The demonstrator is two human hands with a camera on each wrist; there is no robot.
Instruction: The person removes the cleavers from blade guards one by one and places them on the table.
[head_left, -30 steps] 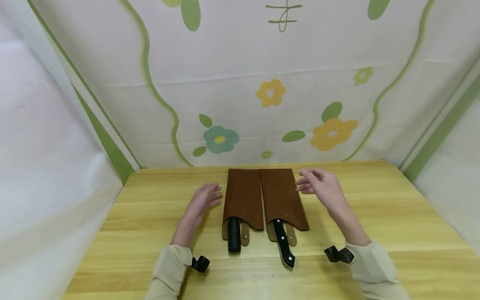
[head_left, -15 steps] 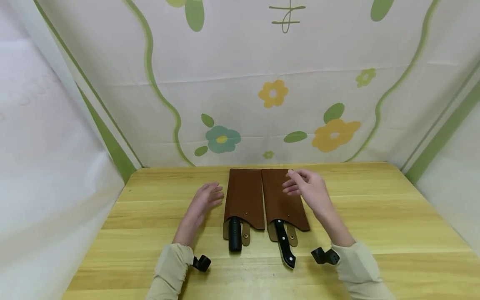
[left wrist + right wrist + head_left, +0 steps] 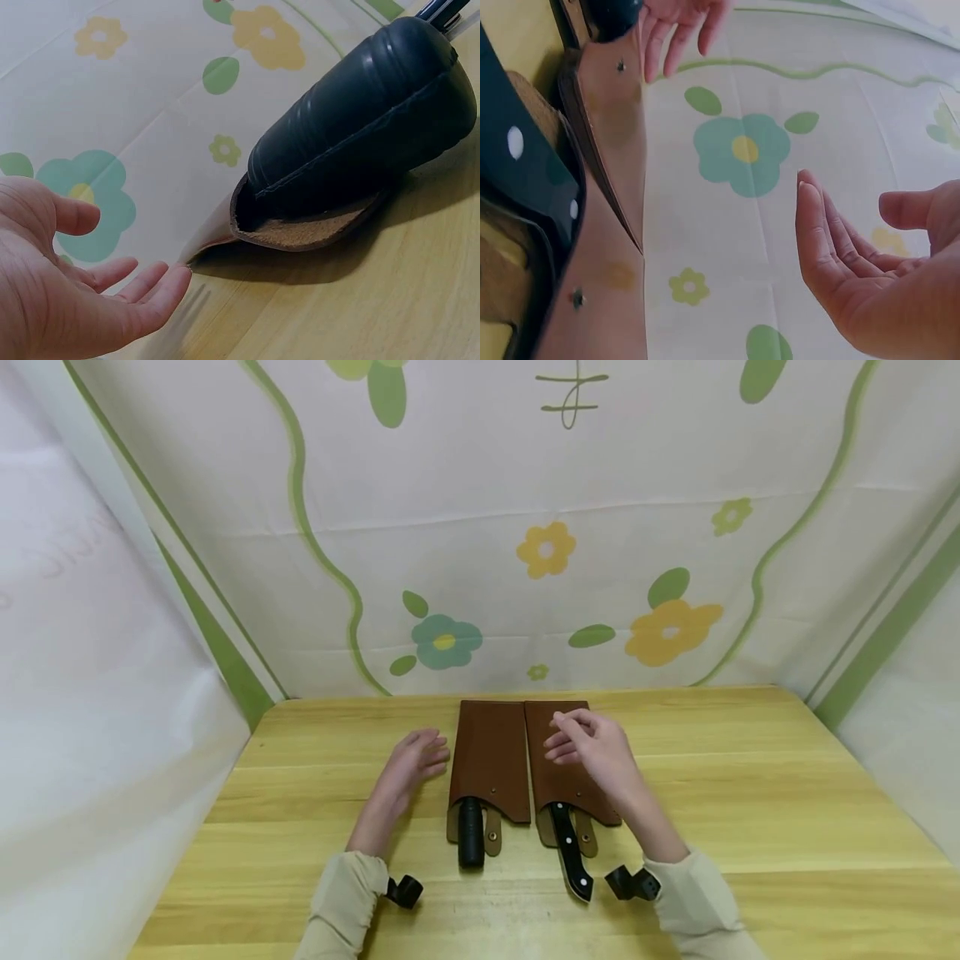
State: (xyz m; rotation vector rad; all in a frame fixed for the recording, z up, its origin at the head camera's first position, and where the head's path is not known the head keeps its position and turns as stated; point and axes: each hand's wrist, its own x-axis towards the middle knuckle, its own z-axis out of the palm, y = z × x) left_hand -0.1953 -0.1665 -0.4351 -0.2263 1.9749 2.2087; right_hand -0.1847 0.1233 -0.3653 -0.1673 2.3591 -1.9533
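Two brown leather knife sheaths lie side by side on the wooden table. Out of the left sheath (image 3: 489,752) sticks a thick black ribbed handle (image 3: 471,833); its blade is hidden inside. The right sheath (image 3: 543,772) holds a knife whose black handle with silver rivets (image 3: 572,852) points toward me. My left hand (image 3: 408,764), fingers loosely extended, is just left of the left sheath, holding nothing. Over the right sheath hovers my right hand (image 3: 597,747), fingers relaxed and bent a little, the palm bare in the right wrist view.
A small strap with a snap hangs at each sheath's mouth, such as the left strap (image 3: 492,833). Behind the table (image 3: 750,793) hangs a white flowered cloth (image 3: 465,560). Black wrist cameras sit at both cuffs.
My right hand has moved left and slightly toward me, from beside the right sheath to above it. My left hand has stayed nearly in place; the sheaths and handles have not moved.
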